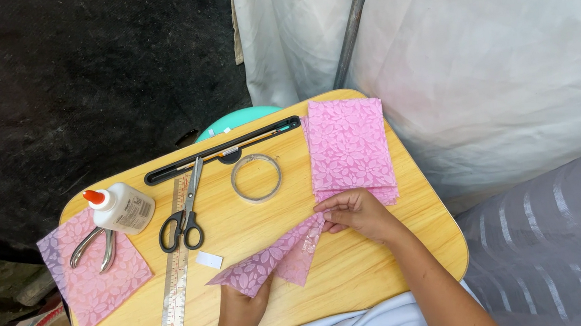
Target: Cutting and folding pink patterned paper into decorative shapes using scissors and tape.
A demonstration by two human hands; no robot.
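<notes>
A folded piece of pink floral paper lies on the wooden lap table, shaped like a long triangle. My left hand pinches its lower left end. My right hand presses down on its upper right tip. Just beyond my right hand lies a stack of pink floral sheets.
A roll of clear tape, black-handled scissors, a metal ruler, a glue bottle, pliers on another pink sheet, a small white scrap and a black slot with a pencil share the table. White cloth hangs behind.
</notes>
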